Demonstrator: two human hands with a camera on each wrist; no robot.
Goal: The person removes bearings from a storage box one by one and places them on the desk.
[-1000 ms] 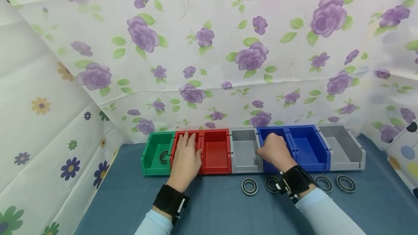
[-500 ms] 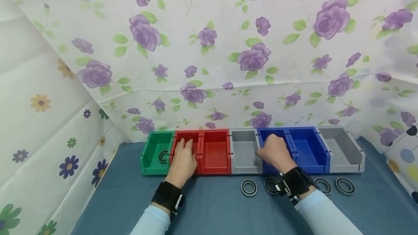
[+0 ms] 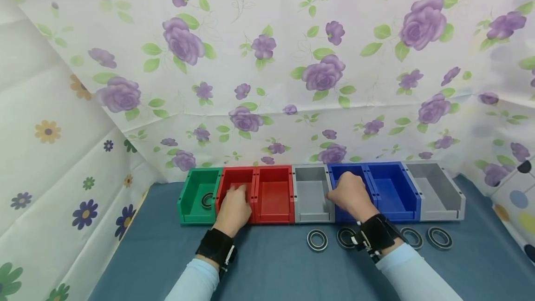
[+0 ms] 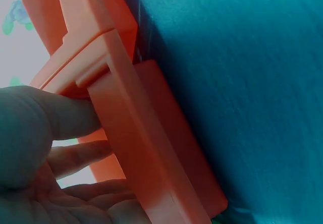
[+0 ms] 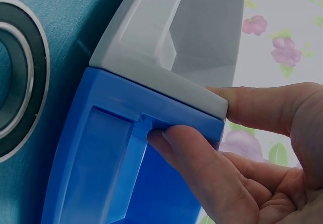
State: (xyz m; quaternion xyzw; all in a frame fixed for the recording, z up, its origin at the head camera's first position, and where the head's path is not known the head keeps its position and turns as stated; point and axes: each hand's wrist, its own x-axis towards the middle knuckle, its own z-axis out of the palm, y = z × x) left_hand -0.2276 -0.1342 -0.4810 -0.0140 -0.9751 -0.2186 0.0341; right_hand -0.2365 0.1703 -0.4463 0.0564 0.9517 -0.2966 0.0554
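Note:
My left hand (image 3: 235, 208) reaches down into the left red bin (image 3: 237, 176). In the left wrist view its thumb and fingers (image 4: 78, 158) go behind the bin's front wall, which hides the fingertips, so I cannot tell whether they hold anything. My right hand (image 3: 352, 196) pinches the adjoining side walls of the left grey bin (image 3: 311, 188) and the left blue bin (image 3: 340, 167). Seen from the right wrist, the thumb is on the grey side and a finger bends inside the blue bin. A ball bearing (image 3: 203, 200) lies in the green bin (image 3: 196, 217).
Several bearings lie on the blue-grey cloth before the bins, among them one (image 3: 309, 241) below the left grey bin and one (image 3: 447, 244) at far right. Another red bin (image 3: 273, 194), a blue bin (image 3: 390, 194) and a grey bin (image 3: 434, 189) complete the row against a floral cloth.
My left hand has drawn slightly back and lowered, and its outstretched fingers have bent down into the left red bin. The right hand keeps its place on the walls.

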